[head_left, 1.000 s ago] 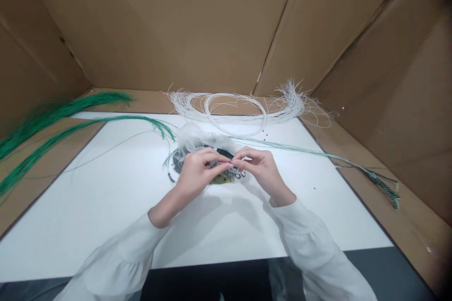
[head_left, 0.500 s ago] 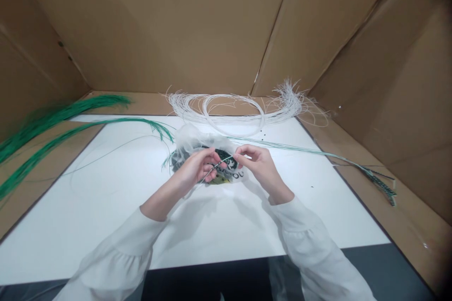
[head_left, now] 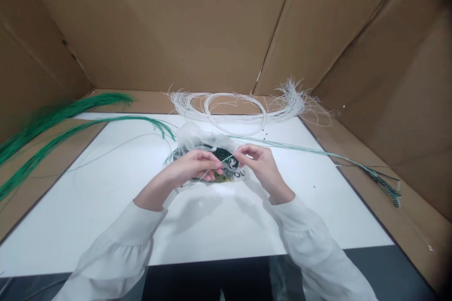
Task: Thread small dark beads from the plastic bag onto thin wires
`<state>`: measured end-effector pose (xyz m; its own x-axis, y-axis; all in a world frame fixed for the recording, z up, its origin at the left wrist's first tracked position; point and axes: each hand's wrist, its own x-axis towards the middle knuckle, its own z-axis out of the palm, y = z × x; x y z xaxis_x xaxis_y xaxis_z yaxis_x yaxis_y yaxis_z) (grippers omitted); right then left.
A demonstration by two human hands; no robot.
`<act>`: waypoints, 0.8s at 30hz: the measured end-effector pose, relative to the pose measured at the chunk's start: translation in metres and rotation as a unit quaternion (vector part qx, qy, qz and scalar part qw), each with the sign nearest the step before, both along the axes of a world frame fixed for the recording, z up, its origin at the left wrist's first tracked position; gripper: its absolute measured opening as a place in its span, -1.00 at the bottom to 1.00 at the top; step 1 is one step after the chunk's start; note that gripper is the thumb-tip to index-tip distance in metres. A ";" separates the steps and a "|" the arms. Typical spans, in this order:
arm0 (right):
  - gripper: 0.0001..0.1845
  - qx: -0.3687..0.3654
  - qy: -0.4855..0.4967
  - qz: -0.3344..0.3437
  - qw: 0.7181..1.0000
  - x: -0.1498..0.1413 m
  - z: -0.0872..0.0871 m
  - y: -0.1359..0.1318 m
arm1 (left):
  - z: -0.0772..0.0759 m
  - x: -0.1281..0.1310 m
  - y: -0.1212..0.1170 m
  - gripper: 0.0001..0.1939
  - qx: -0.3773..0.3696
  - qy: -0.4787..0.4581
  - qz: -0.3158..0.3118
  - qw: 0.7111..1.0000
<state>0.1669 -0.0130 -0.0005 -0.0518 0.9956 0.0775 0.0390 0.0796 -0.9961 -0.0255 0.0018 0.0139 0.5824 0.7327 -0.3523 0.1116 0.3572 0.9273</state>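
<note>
A thin pale-green strand (head_left: 228,158) runs between my hands. My left hand (head_left: 192,165) pinches it between thumb and forefinger, and a whitish length trails below that hand. At the strand's other end, my right hand (head_left: 259,163) is closed in a pinch, its fingertips close to those of the left. Just behind and beneath both hands lies a crumpled clear plastic bag (head_left: 190,135) with printed lettering. Small dark pieces (head_left: 221,153) show inside the bag, too small to tell apart. My left hand covers part of the bag.
Green strand bundles (head_left: 70,138) lie at the left, and coiled white strands (head_left: 235,113) at the back. Long thin strands with dark striped ends (head_left: 386,188) reach off to the right. Cardboard walls (head_left: 169,28) surround the white tabletop (head_left: 226,230).
My left hand has turned over slightly, its fingers closing nearer the right hand. The black-and-white patterned stretch of strand seen at its fingers no longer shows. My right hand has hardly moved.
</note>
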 end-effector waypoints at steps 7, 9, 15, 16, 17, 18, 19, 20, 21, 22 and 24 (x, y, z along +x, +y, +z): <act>-0.81 0.009 0.025 -0.018 0.999 0.002 -0.003 0.002 | 0.008 -0.026 0.012 -0.74 -0.011 0.082 -0.048 0.995; -0.80 0.004 0.024 -0.021 0.999 0.002 -0.003 0.002 | 0.007 -0.028 0.013 -0.71 -0.007 0.110 -0.062 0.992; -0.78 0.003 0.014 -0.037 0.999 0.002 -0.002 0.002 | 0.006 -0.029 0.013 -0.80 0.030 0.156 -0.079 0.984; -0.78 0.004 0.012 -0.039 0.999 0.002 -0.001 0.002 | 0.006 -0.029 0.013 -0.83 0.049 0.170 -0.080 0.981; -0.78 0.005 0.013 -0.041 0.999 0.002 -0.001 0.002 | 0.005 -0.029 0.013 -0.85 0.069 0.183 -0.080 0.977; -0.79 0.007 0.014 -0.043 0.999 0.002 -0.001 0.002 | 0.004 -0.029 0.013 -0.87 0.090 0.191 -0.078 0.974; -0.78 0.010 0.015 -0.044 0.999 0.002 -0.001 0.002 | 0.002 -0.029 0.014 -0.87 0.109 0.196 -0.077 0.972; -0.78 0.012 0.015 -0.042 0.999 0.002 -0.001 0.002 | 0.001 -0.028 0.014 -0.87 0.127 0.196 -0.077 0.969; -0.78 0.014 0.012 -0.038 0.999 0.002 -0.001 0.002 | 0.000 -0.027 0.013 -0.85 0.146 0.192 -0.077 0.968; -0.77 0.014 0.007 -0.031 0.999 0.002 -0.001 0.001 | -0.001 -0.024 0.013 -0.82 0.164 0.188 -0.075 0.966; -0.77 0.014 -0.007 -0.013 1.000 0.000 -0.001 0.000 | -0.002 -0.018 0.009 -0.75 0.200 0.181 -0.053 0.962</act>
